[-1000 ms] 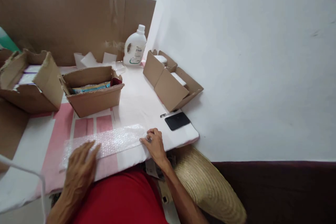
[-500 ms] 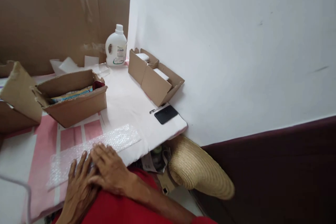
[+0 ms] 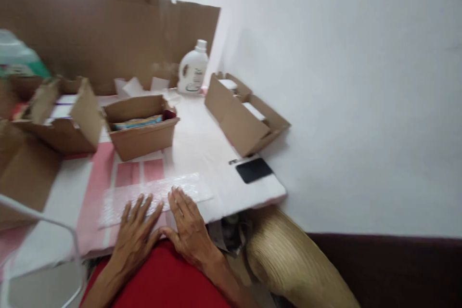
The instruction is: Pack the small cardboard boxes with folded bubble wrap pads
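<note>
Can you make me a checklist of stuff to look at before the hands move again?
1. Bubble wrap spread out on the table: ok.
2. Left hand open, fingers on the wrap: ok.
3. Right hand open, fingers on the wrap: ok.
4. Black phone apart from the wrap: ok.
5. White bottle standing upright: ok.
6. Wrap folded double: cannot tell.

Left hand (image 3: 136, 233) palm down, fingers splayed — right hand (image 3: 190, 228) alongside, fingers closer together — thumbs perhaps touching
</note>
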Motion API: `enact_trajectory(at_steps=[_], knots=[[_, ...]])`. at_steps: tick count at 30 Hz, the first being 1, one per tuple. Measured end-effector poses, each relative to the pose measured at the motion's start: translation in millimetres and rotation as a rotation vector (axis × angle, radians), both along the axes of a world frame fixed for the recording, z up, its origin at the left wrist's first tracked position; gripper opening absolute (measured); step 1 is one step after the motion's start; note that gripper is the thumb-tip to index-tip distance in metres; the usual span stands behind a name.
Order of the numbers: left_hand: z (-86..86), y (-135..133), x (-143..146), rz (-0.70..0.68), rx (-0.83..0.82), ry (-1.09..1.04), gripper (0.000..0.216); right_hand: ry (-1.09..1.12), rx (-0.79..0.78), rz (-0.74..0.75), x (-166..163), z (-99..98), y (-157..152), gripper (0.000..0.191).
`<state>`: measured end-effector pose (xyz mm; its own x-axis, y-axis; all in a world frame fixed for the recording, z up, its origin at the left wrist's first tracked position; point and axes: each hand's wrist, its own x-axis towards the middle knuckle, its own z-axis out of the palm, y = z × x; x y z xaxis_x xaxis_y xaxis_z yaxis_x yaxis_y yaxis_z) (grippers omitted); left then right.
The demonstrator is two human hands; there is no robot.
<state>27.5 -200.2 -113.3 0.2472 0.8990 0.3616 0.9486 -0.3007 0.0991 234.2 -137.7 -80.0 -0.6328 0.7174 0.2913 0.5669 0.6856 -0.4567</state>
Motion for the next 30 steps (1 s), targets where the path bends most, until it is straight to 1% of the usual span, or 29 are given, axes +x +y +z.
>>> enact_trajectory(at_steps=[1,2,3,6,8,10,12,14,15,16,18,20,22,24,27,29,30], knots=[[-0.5,-1.2,0.5,-0.01,-0.01,-0.007,0.064,0.071,-0.007,0.112,-10.1,-2.3,-4.3,0.073],[-0.4,-1.9,1.1,-0.006,-0.033,-0.018,0.065,0.139,-0.022,0.188,-17.8,-5.8,-7.2,0.065],[0.4,-2.2,1.9,0.013,-0.053,-0.023,0.065,0.198,-0.04,0.221,-23.1,-10.2,-8.5,0.059],[7.1,-1.9,4.2,0.07,-0.091,-0.047,0.068,0.303,-0.11,0.176,-27.1,-21.1,-5.5,0.054],[14.0,-3.0,3.4,0.084,-0.096,-0.08,0.07,0.318,-0.145,0.153,-24.7,-23.4,-2.1,0.05],[21.3,-7.4,-1.7,0.139,-0.065,-0.131,0.063,0.309,-0.147,0.161,-23.2,-22.9,-0.4,0.044],[29.0,-15.2,-11.3,0.257,0.02,-0.187,0.048,0.299,-0.115,0.178,-24.0,-22.3,-0.6,0.04],[38.0,-25.0,-23.6,0.445,0.1,-0.225,0.039,0.294,-0.09,0.18,-26.4,-22.8,-1.6,0.042],[43.2,-29.6,-29.8,0.557,0.103,-0.23,0.04,0.293,-0.084,0.179,-27.6,-23.2,-2.1,0.042],[49.0,-33.4,-35.4,0.664,0.065,-0.234,0.043,0.291,-0.08,0.18,-28.5,-23.6,-2.4,0.042],[61.0,-37.5,-43.9,0.848,-0.113,-0.28,0.049,0.283,-0.073,0.185,-29.4,-23.8,-2.5,0.042],[71.1,-36.8,-48.9,0.929,-0.343,-0.359,0.047,0.268,-0.065,0.188,-29.4,-22.7,-2.2,0.041],[76.1,-33.4,-52.0,0.953,-0.509,-0.434,0.043,0.255,-0.063,0.188,-29.5,-20.6,-2.0,0.04],[75.2,-30.8,-55.1,0.947,-0.559,-0.518,0.041,0.243,-0.063,0.183,-30.2,-18.5,-2.1,0.039],[71.3,-31.5,-58.8,0.884,-0.466,-0.771,0.043,0.225,-0.055,0.179,-31.9,-16.6,-2.2,0.037],[74.7,-31.8,-56.5,0.834,-0.41,-1.009,0.047,0.216,-0.048,0.183,-32.7,-16.2,-1.7,0.036],[79.3,-30.3,-53.0,0.807,-0.406,-1.117,0.048,0.216,-0.043,0.186,-32.7,-16.0,-1.3,0.035]])
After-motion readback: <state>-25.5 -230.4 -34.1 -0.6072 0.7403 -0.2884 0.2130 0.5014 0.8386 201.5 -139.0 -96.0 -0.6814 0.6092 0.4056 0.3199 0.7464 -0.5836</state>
